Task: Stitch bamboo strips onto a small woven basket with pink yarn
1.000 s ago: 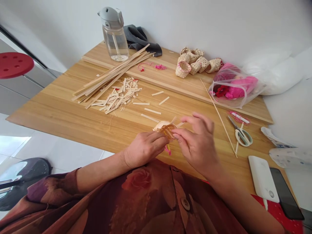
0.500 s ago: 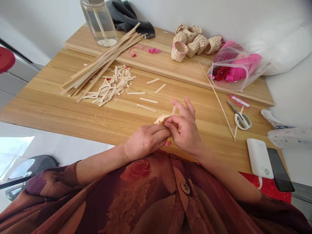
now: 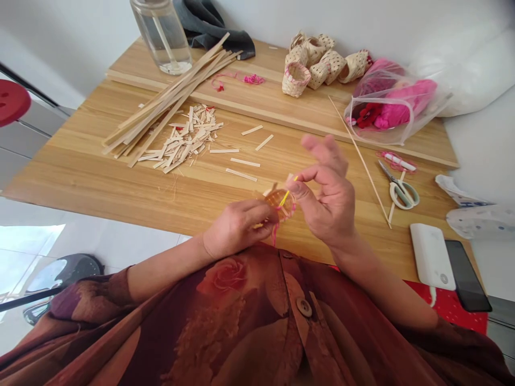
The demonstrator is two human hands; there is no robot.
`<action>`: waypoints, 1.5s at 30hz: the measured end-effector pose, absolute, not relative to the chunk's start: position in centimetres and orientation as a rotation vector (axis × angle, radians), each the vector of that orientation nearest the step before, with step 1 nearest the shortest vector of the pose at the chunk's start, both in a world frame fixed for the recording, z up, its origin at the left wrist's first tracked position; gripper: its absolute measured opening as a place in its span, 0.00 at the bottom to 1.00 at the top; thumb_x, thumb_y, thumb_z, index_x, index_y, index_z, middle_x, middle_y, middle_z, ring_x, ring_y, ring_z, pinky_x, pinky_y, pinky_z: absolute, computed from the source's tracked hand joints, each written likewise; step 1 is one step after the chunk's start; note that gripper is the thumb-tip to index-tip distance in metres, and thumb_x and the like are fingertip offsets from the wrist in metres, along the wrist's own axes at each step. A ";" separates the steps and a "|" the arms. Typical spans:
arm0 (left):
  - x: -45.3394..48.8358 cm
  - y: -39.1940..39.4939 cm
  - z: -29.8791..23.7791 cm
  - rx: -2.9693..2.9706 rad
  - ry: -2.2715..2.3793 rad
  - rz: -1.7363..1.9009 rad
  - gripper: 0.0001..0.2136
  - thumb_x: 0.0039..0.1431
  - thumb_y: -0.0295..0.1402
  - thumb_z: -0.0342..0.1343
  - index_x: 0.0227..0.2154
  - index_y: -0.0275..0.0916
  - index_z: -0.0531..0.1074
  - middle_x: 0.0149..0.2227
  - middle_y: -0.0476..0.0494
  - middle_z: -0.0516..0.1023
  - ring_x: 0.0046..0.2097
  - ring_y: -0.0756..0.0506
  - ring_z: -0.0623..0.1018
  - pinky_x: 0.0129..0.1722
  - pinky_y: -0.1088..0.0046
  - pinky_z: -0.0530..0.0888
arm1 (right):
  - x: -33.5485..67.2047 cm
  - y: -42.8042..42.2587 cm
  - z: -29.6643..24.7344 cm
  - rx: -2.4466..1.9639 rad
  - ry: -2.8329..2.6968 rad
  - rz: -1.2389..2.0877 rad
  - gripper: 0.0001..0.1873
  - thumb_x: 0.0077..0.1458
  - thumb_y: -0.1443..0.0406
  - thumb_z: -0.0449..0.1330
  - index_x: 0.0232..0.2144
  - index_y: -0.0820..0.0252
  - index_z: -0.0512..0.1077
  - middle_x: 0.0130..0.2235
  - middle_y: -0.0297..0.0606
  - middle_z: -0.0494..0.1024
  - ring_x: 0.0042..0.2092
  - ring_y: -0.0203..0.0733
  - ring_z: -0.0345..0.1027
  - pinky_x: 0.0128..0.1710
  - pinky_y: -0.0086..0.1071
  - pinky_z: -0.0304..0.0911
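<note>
Left hand (image 3: pixel 239 228): fingers curled, closed around the left side of a small unfinished basket of pale woven strips (image 3: pixel 279 206), which is held above the table, not resting on it. A thin yellow strand (image 3: pixel 285 199) crosses the basket's opening, and a pink thread (image 3: pixel 275 234) hangs from its lower edge.

Right hand (image 3: pixel 328 193): just right of the basket, fingers spread and raised. Thumb tip at the basket rim beside the yellow strand; whether it grips the strand cannot be told.

Relative to the basket:
- Far left: a bundle of long pale strips (image 3: pixel 161 115) and a heap of cut strip pieces (image 3: pixel 181 142), on a light wood table (image 3: pixel 80 171).
- Directly beyond: loose short strips (image 3: pixel 241 161).
- Farther beyond: finished small woven baskets (image 3: pixel 317 64).
- To the right: a thin wooden stick (image 3: pixel 360 161) and white-handled scissors (image 3: pixel 403 194).
</note>
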State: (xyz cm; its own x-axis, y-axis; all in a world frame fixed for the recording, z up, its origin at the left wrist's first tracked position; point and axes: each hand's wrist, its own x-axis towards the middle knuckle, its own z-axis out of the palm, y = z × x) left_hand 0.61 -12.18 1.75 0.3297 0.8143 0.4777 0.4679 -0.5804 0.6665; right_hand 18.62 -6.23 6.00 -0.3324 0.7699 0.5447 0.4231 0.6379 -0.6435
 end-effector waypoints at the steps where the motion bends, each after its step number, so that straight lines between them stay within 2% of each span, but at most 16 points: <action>1: 0.5 -12.0 1.8 2.131 1.169 1.173 0.04 0.60 0.23 0.57 0.33 0.36 0.75 0.31 0.49 0.78 0.30 0.54 0.76 0.33 0.80 0.72 | 18.5 -6.2 6.2 -0.923 -1.943 0.564 0.07 0.60 0.60 0.63 0.31 0.55 0.73 0.59 0.39 0.74 0.68 0.54 0.56 0.69 0.57 0.46; 3: 0.2 -11.4 1.9 2.023 1.200 1.199 0.04 0.57 0.22 0.58 0.33 0.36 0.75 0.30 0.51 0.77 0.29 0.55 0.75 0.33 0.81 0.72 | 18.5 -6.1 6.4 -0.924 -1.826 0.766 0.08 0.61 0.59 0.64 0.32 0.55 0.73 0.52 0.39 0.79 0.60 0.50 0.68 0.63 0.51 0.60; 5: 0.0 -10.7 2.0 1.948 1.189 1.191 0.03 0.56 0.23 0.59 0.33 0.35 0.76 0.29 0.50 0.77 0.29 0.55 0.75 0.32 0.81 0.72 | 18.5 -5.7 6.5 -0.945 -1.650 0.983 0.10 0.61 0.56 0.64 0.32 0.55 0.72 0.43 0.38 0.82 0.47 0.43 0.76 0.49 0.41 0.72; 6: -0.1 -10.4 2.0 1.920 1.180 1.185 0.03 0.56 0.24 0.59 0.33 0.35 0.77 0.29 0.49 0.78 0.29 0.54 0.75 0.32 0.81 0.72 | 18.5 -5.3 6.7 -0.944 -1.569 1.085 0.12 0.60 0.54 0.64 0.32 0.55 0.71 0.39 0.36 0.82 0.41 0.40 0.77 0.40 0.35 0.73; 8: -0.3 -9.7 1.8 1.875 1.158 1.175 0.04 0.56 0.24 0.60 0.34 0.35 0.78 0.29 0.49 0.79 0.28 0.54 0.75 0.31 0.81 0.72 | 18.5 -4.6 7.2 -0.922 -1.458 1.294 0.17 0.58 0.50 0.64 0.32 0.55 0.68 0.32 0.33 0.80 0.32 0.36 0.75 0.25 0.27 0.67; 10: -0.3 -9.2 1.7 1.837 1.129 1.155 0.04 0.55 0.25 0.61 0.34 0.35 0.78 0.28 0.49 0.79 0.27 0.54 0.75 0.29 0.81 0.72 | 18.5 -4.0 7.8 -0.900 -1.391 1.496 0.20 0.57 0.46 0.63 0.33 0.54 0.65 0.28 0.29 0.77 0.28 0.35 0.74 0.19 0.24 0.61; 14: -0.3 -8.6 1.6 1.758 1.103 1.109 0.03 0.54 0.27 0.62 0.32 0.34 0.79 0.26 0.48 0.79 0.27 0.53 0.75 0.28 0.81 0.71 | 18.3 -3.2 9.3 -0.870 -1.323 1.709 0.22 0.55 0.44 0.64 0.33 0.53 0.63 0.22 0.23 0.68 0.21 0.32 0.68 0.18 0.25 0.61; 18: -0.3 -8.6 1.5 1.630 1.083 1.021 0.04 0.53 0.28 0.62 0.31 0.32 0.78 0.28 0.46 0.80 0.27 0.54 0.74 0.27 0.80 0.70 | 18.4 -2.0 11.0 -0.819 -1.302 1.630 0.20 0.58 0.46 0.63 0.32 0.53 0.63 0.21 0.21 0.59 0.21 0.30 0.61 0.22 0.26 0.65; 22: -0.3 -8.9 1.6 1.447 0.994 0.955 0.05 0.52 0.29 0.65 0.30 0.32 0.77 0.25 0.47 0.78 0.24 0.56 0.70 0.24 0.82 0.66 | 19.9 0.2 11.8 -0.861 -1.527 0.962 0.20 0.64 0.45 0.53 0.34 0.52 0.68 0.25 0.27 0.64 0.26 0.30 0.62 0.34 0.29 0.69; 26: -0.8 -9.2 2.3 1.206 0.911 0.928 0.09 0.51 0.33 0.69 0.30 0.32 0.77 0.25 0.47 0.78 0.24 0.55 0.73 0.24 0.81 0.71 | 22.3 1.9 10.5 -0.720 -2.067 0.327 0.20 0.58 0.46 0.62 0.39 0.54 0.76 0.32 0.35 0.71 0.35 0.38 0.65 0.40 0.37 0.66; 28: -1.2 -9.3 2.8 1.140 0.876 0.848 0.11 0.51 0.34 0.70 0.32 0.32 0.78 0.25 0.46 0.80 0.25 0.53 0.76 0.26 0.80 0.75 | 23.1 2.1 9.5 -0.641 -2.406 0.191 0.20 0.53 0.44 0.65 0.34 0.52 0.79 0.29 0.36 0.70 0.37 0.42 0.65 0.45 0.41 0.64; 30: -1.3 -9.5 3.2 1.094 0.847 0.749 0.12 0.51 0.36 0.71 0.33 0.32 0.79 0.26 0.46 0.80 0.25 0.53 0.77 0.26 0.80 0.76 | 23.4 2.0 8.9 -0.612 -2.609 0.253 0.22 0.49 0.42 0.67 0.25 0.52 0.77 0.26 0.34 0.67 0.36 0.43 0.63 0.48 0.43 0.61; 33: -1.2 -9.8 3.6 1.028 0.853 0.689 0.14 0.50 0.37 0.72 0.33 0.32 0.78 0.26 0.46 0.80 0.25 0.53 0.78 0.24 0.81 0.76 | 22.9 1.3 8.6 -0.677 -2.645 0.526 0.28 0.44 0.41 0.69 0.18 0.56 0.67 0.23 0.31 0.64 0.31 0.39 0.57 0.44 0.41 0.59; 37: -0.7 -9.9 3.5 0.985 0.839 0.615 0.16 0.49 0.38 0.72 0.32 0.32 0.76 0.24 0.48 0.79 0.22 0.53 0.77 0.21 0.83 0.74 | 20.9 -0.5 8.0 -0.770 -2.436 0.816 0.30 0.50 0.46 0.68 0.17 0.57 0.57 0.23 0.29 0.59 0.27 0.34 0.52 0.33 0.34 0.56; 40: -0.3 -10.1 3.2 0.980 0.860 0.602 0.16 0.48 0.38 0.72 0.31 0.33 0.75 0.23 0.49 0.78 0.22 0.53 0.77 0.20 0.83 0.74 | 19.3 -2.5 6.3 -0.923 -2.241 0.752 0.32 0.53 0.52 0.69 0.17 0.57 0.51 0.23 0.29 0.57 0.27 0.34 0.51 0.29 0.32 0.54; 45: 0.0 -11.4 2.5 1.034 0.943 0.612 0.08 0.53 0.32 0.68 0.31 0.34 0.75 0.23 0.52 0.77 0.21 0.54 0.74 0.21 0.83 0.72 | 18.4 -6.4 3.7 -1.183 -1.854 0.997 0.29 0.54 0.54 0.68 0.20 0.55 0.51 0.24 0.28 0.56 0.24 0.33 0.56 0.22 0.28 0.57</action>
State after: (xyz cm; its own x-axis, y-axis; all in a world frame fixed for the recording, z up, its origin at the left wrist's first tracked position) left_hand 0.03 -11.37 2.48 0.4817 0.8001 -0.3575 -0.0003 0.4081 0.9130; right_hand 18.36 -6.42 3.72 -0.3278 0.9316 0.1571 0.3825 0.2830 -0.8796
